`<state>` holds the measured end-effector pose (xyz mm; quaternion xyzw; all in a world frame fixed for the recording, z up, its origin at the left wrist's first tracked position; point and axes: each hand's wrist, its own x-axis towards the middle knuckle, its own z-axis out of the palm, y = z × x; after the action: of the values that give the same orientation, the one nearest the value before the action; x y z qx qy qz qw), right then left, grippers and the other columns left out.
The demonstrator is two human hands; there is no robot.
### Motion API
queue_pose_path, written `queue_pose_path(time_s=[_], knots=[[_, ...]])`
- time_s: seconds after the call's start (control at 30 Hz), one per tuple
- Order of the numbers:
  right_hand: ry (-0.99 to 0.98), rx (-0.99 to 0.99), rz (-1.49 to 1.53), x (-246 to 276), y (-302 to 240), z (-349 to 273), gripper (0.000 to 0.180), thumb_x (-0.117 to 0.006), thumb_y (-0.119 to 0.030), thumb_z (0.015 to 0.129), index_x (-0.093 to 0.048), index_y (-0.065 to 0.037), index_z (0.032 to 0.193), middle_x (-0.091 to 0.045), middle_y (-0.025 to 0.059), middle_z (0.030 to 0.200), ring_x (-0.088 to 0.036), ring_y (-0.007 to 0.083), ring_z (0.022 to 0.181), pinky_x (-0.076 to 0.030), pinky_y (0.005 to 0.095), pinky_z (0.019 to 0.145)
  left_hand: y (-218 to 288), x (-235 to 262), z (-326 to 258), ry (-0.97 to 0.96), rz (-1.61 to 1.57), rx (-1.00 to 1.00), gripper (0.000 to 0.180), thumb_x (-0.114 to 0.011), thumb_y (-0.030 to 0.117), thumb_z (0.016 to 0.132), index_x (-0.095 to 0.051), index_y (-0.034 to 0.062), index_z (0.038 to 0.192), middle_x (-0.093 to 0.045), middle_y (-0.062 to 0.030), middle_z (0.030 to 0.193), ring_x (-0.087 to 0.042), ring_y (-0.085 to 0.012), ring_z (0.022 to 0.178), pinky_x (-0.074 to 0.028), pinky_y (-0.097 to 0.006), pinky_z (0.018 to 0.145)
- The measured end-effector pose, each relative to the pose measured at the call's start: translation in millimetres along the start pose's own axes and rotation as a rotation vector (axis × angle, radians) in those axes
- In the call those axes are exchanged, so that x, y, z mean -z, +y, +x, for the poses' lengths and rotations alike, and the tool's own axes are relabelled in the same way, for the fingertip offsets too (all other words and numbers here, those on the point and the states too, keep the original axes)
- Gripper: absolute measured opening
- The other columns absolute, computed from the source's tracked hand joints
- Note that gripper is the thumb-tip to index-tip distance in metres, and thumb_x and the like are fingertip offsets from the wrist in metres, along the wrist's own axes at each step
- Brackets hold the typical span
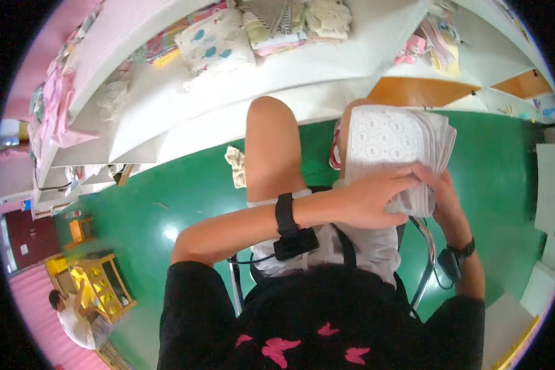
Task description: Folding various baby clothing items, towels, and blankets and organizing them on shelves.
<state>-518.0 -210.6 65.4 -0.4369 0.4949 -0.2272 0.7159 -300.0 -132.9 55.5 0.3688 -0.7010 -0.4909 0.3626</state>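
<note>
A stack of white patterned pieces [385, 135], which look like thin cloth, rests on my right thigh. Its layers fan out along the right edge. My left hand [376, 197] reaches across my lap and grips the near edge of the stack, fingers curled toward the right. On the right side, my right hand [439, 188] wraps around the same edge, and its fingers meet those of the left hand. Part of the right hand is hidden behind the stack. Each wrist wears a black strap with a small device.
White shelves [228, 92] ahead hold a folded white cloth with blue spots [213, 46] and pink cloth [61, 108]. A crumpled cream cloth [235, 165] lies on the green floor [191, 185]. Far left, a person [77, 317] is beside a wooden rack [114, 287] with yellow bins.
</note>
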Motion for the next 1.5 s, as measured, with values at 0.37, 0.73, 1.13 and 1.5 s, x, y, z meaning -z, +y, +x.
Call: queue_pose_path(time_s=[0.37, 0.73, 1.13, 1.5], knots=[[-0.201, -0.075, 0.384, -56, -32, 37, 0.057, -0.071, -0.013, 0.090, -0.050, 0.007, 0.140, -0.068, 0.0199, 0.124, -0.072, 0.0293, 0.107, -0.060, 0.0409, 0.094, 0, 95, -62, 0.454, -0.866, 0.530, 0.086, -0.073, 0.030, 0.096, -0.023, 0.0007, 0.159, -0.046, -0.0172, 0.153, -0.047, -0.0292, 0.141, -0.038, -0.043, 0.118], [-0.629, -0.103, 0.231, -187, -48, 163, 0.073, -0.075, -0.018, 0.092, -0.035, 0.000, 0.150, -0.057, 0.0140, 0.139, -0.057, 0.0249, 0.127, -0.048, 0.0405, 0.108, -25, 220, -133, 0.947, -0.702, 0.552, 0.062, -0.078, 0.013, 0.088, -0.052, 0.0004, 0.143, -0.061, -0.0167, 0.140, -0.062, -0.0307, 0.125, -0.050, -0.042, 0.107], [-0.559, 0.747, -0.887, -230, -44, 184, 0.051, -0.067, -0.022, 0.096, -0.055, -0.010, 0.144, -0.059, 0.0149, 0.143, -0.059, 0.0306, 0.129, -0.050, 0.0412, 0.104, -235, 482, -278, 1.164, 0.358, 0.742, 0.078, -0.083, 0.047, 0.083, -0.058, -0.0136, 0.125, -0.068, -0.0210, 0.122, -0.068, -0.0245, 0.106, -0.053, -0.036, 0.092], [-0.165, 0.822, -1.285, -91, 36, 161, 0.044, -0.060, -0.015, 0.093, -0.060, -0.003, 0.135, -0.052, 0.0180, 0.149, -0.041, 0.0405, 0.143, -0.029, 0.0501, 0.121, -267, 297, -285, 1.523, 0.969, 0.376, 0.015, -0.066, 0.015, 0.091, -0.061, 0.0019, 0.085, -0.061, -0.0132, 0.092, -0.056, -0.0342, 0.089, -0.044, -0.046, 0.080]])
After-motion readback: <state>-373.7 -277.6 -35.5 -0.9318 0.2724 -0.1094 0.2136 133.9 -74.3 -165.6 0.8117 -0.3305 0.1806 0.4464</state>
